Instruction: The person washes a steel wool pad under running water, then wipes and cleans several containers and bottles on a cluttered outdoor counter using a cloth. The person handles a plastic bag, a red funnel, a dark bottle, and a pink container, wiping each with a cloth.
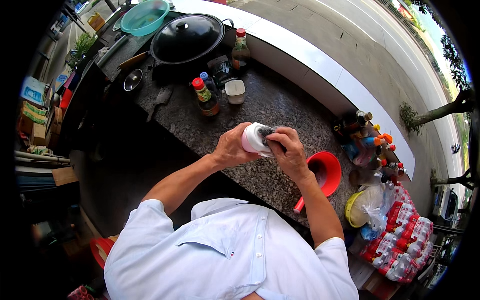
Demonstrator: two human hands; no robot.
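Observation:
My left hand (231,149) grips a white and pink plastic container (252,139) by its side, above the speckled stone countertop (245,176). My right hand (291,152) pinches a dark scouring pad (265,131), probably steel wool, and presses it against the container's white end. Fingers of the right hand look slightly blurred. Below the right wrist stands a red plastic dipper (333,173) with a handle, partly covered by my forearm. Beyond my hands are a sauce bottle with a red cap (205,98) and a small white lidded tub (235,92).
A lidded black wok (187,39) stands at the back, beside a teal basin (144,18). A cleaver (161,100) and a metal bowl (133,80) lie left of the bottles. Several bottles (369,142) line the right wall, near a yellow basket (352,210) and shrink-wrapped drink bottles (401,232).

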